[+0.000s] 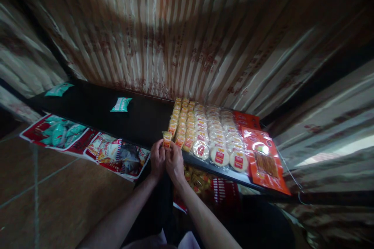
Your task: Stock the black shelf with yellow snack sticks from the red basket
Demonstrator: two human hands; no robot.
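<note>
My left hand (pixel 157 158) and my right hand (pixel 174 162) are together at the front edge of a black shelf (pixel 140 118). Both pinch one small yellow snack packet (pixel 167 139), held upright at the left end of rows of like yellow packets (pixel 182 120). Right of those lie rows of round white cakes in clear wrap with red labels (pixel 219 136). Orange-red flat packs (pixel 264 159) lie at the right end of the shelf.
Two green packets (pixel 120 104) (pixel 58 89) lie on the shelf's left part. Opened cartons with green and white bags (pixel 58 134) (pixel 117 151) stand on the tiled floor below. Stacked cardboard boxes (pixel 175 39) rise behind the shelf and at the right.
</note>
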